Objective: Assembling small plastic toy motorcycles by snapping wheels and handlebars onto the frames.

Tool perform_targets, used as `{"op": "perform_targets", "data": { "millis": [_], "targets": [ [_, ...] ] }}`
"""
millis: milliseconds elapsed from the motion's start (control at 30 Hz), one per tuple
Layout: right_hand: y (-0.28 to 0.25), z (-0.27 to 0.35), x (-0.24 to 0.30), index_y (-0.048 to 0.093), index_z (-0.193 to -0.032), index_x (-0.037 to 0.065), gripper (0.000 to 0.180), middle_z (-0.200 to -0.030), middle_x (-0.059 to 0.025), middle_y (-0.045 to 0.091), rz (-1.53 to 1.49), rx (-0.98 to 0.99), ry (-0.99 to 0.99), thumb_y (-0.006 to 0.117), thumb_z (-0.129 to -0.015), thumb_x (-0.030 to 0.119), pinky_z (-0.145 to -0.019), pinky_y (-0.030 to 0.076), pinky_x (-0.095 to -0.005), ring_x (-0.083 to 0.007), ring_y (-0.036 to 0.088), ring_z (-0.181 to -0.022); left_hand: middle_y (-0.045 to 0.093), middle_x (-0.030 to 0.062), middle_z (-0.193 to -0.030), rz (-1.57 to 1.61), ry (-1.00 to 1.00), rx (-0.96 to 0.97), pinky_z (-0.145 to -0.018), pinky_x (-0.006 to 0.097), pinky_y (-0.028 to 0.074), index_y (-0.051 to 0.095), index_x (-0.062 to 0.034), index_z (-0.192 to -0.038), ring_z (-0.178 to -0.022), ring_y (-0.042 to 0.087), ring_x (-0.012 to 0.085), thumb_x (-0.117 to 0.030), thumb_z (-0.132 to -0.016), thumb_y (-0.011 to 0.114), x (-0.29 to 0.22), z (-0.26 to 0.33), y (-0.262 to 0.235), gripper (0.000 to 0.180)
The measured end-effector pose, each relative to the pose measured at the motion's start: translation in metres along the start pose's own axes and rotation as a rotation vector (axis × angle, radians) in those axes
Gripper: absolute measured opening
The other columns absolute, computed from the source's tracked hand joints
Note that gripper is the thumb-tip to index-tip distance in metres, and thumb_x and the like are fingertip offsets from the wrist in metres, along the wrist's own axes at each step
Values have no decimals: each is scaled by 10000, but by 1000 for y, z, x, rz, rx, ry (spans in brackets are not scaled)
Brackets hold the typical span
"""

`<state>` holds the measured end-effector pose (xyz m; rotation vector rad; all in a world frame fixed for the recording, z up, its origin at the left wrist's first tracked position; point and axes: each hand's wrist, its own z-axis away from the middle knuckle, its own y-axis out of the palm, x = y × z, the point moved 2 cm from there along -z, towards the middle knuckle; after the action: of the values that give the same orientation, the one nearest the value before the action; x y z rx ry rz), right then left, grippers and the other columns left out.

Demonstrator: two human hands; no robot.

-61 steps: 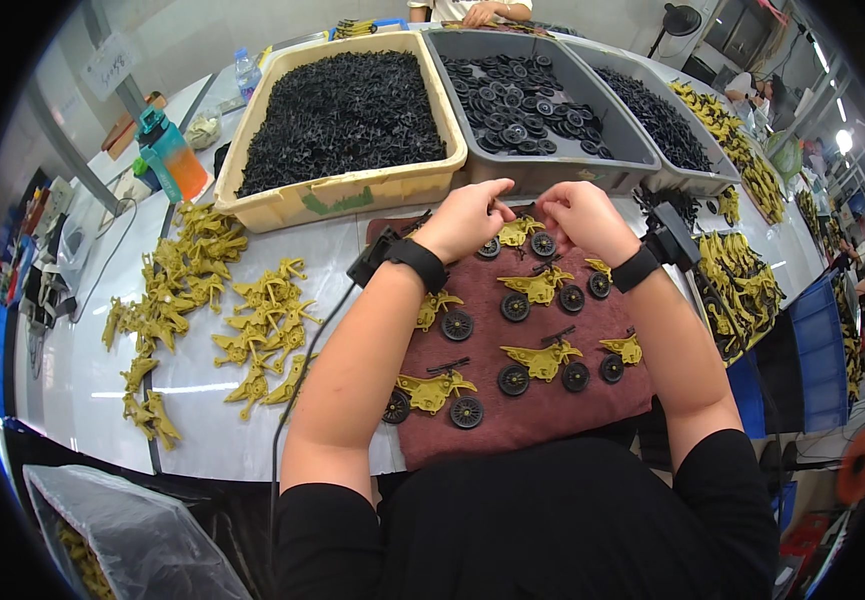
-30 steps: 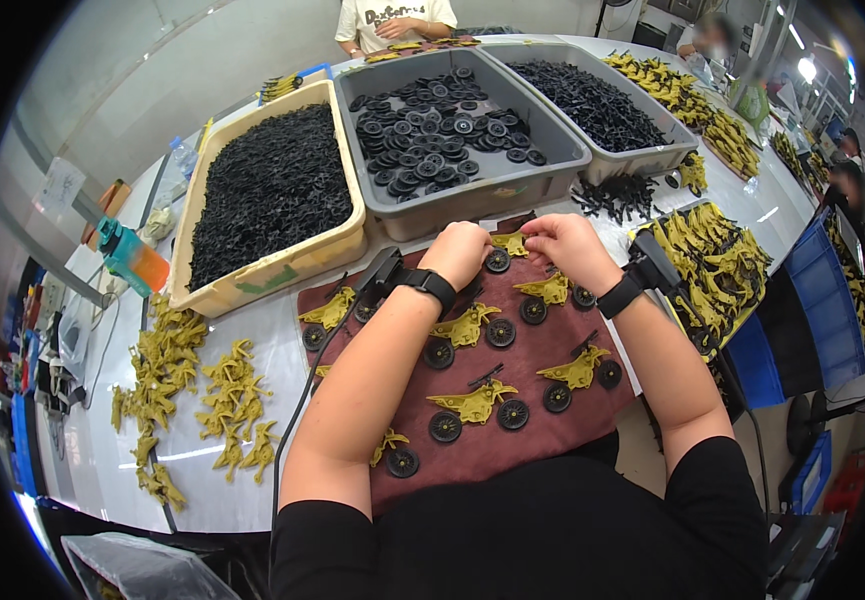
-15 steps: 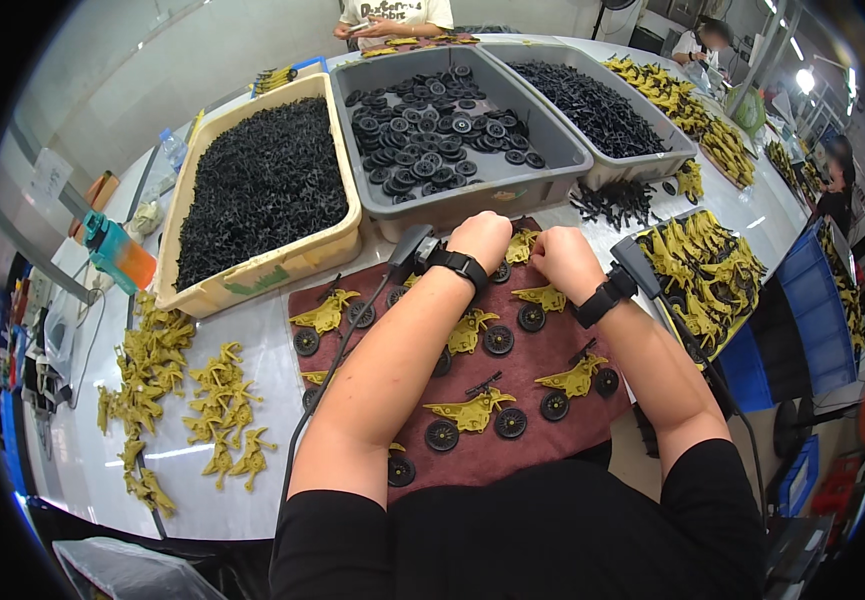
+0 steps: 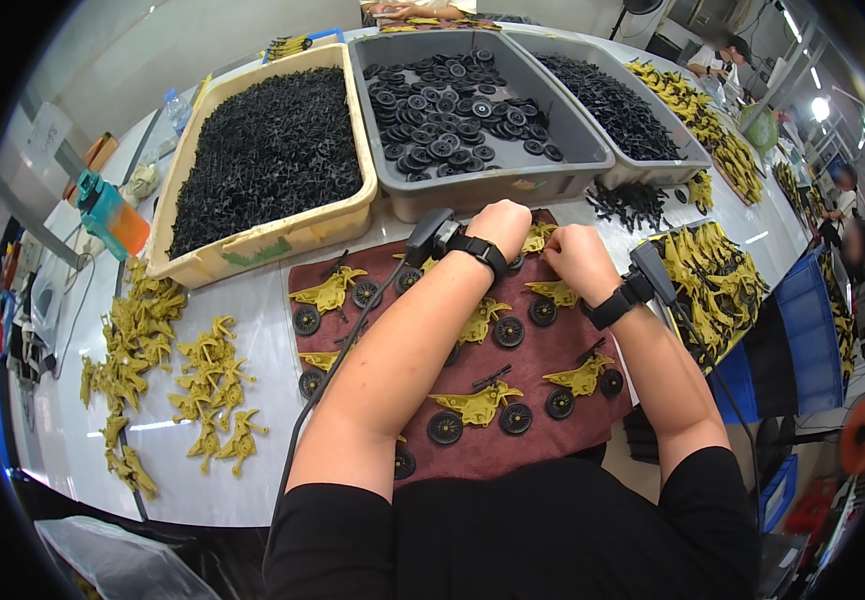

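Observation:
My left hand (image 4: 500,228) and my right hand (image 4: 584,257) are both closed at the far edge of a maroon cloth (image 4: 592,425). Between them shows part of a yellow toy motorbike body (image 4: 539,236); whatever their fingers pinch is hidden. Rows of similar toy motorbikes lie on the cloth, among them one near the front (image 4: 476,404) with two black wheels and black handlebars. Another (image 4: 580,376) lies to its right, and a further one (image 4: 328,291) at the left. My left forearm covers several of them.
Ahead stand a cream bin (image 4: 364,200) of small black parts, a grey bin (image 4: 512,190) of black wheels and another grey bin (image 4: 687,165) of black pieces. Loose yellow bodies (image 4: 214,385) lie left. A yellow tray (image 4: 717,290) of assembled pieces is right. A bottle (image 4: 110,215) stands left.
The whole view has shifted slightly, so the bins and cloth sit differently in the picture. Both hands stay closed at the same toy by the cloth's far edge.

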<state>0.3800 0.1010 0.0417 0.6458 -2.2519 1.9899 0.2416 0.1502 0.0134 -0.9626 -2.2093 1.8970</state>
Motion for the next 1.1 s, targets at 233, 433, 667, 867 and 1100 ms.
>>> {"op": "perform_targets", "data": {
  "millis": [233,433,667,867,1100],
  "targets": [
    [7,-4,-1,639,-689,-36,88,-718,-249,610,100,-28,-130,607,-725,38,-691,510,-458,-400,618,-712,643,289,-892,124,-24,108,-778,428,540,694,35,-860,-884,652,392,12,-755,582,10,-7,2,155],
    [5,-8,-1,648,-696,-39,83,-706,-243,613,146,18,-189,611,-708,34,-679,513,-445,-391,621,-695,638,263,-816,186,-28,79,-753,423,526,693,22,-773,-821,645,390,-29,-701,630,12,-11,2,108],
    [21,-7,-5,663,-728,-32,89,-723,-243,612,304,-28,-262,607,-720,36,-681,501,-449,-390,618,-717,642,262,-821,214,-49,97,-762,418,525,694,25,-783,-828,648,386,-24,-700,643,12,-11,2,109],
    [11,-13,-1,632,-655,-44,106,-697,-264,612,130,66,-126,587,-726,21,-677,521,-458,-407,631,-702,647,249,-808,235,-21,69,-750,413,530,696,12,-765,-810,653,377,-39,-694,651,16,-9,2,98],
    [11,-24,-12,681,-688,-55,151,-575,-127,635,-84,219,206,626,-728,80,-458,476,-341,-185,601,-470,646,247,-799,214,-6,52,-748,410,533,698,6,-769,-807,653,375,-49,-696,649,14,-11,4,104]
  ]
}}
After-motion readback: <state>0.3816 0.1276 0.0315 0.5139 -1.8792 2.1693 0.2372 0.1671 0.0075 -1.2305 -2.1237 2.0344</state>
